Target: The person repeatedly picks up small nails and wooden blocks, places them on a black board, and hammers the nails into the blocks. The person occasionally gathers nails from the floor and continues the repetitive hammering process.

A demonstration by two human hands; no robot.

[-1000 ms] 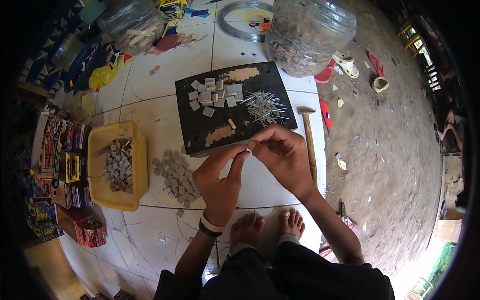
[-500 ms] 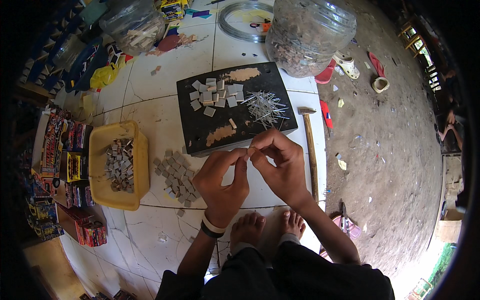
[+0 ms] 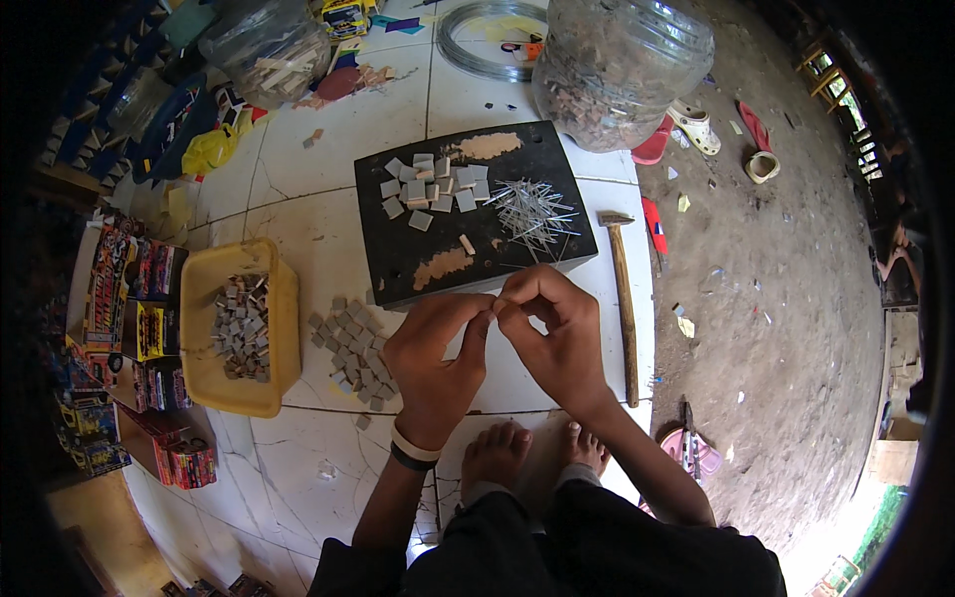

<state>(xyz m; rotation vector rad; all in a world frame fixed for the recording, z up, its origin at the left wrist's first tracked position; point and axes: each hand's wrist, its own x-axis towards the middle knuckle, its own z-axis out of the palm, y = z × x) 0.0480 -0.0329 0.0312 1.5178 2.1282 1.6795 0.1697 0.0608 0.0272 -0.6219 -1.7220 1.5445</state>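
My left hand [image 3: 435, 350] and my right hand [image 3: 553, 323] meet fingertip to fingertip, thumbs and forefingers pinched. Between them is something small, mostly hidden by the fingers. Just beyond, a black block [image 3: 398, 269] bears grey square pieces [image 3: 420, 221] with pale wooden edges and a heap of thin metal pins [image 3: 535, 216]. One small wooden piece [image 3: 467, 244] lies apart on the block. To the left of my left hand, a spread of grey square pieces [image 3: 350, 333] lies on the white tiles.
A yellow tub [image 3: 288, 343] holds more grey pieces. A hammer [image 3: 624, 298] lies right of the block. A large clear plastic container [image 3: 622, 75] and a wire coil [image 3: 448, 50] stand beyond. Colourful boxes [image 3: 159, 328] are at the left; sandals [image 3: 693, 129] lie on the dirt floor.
My hands stay pinched together with only slight finger movement. The surroundings have shifted slightly rightward in view; nothing has visibly been put down or picked up.
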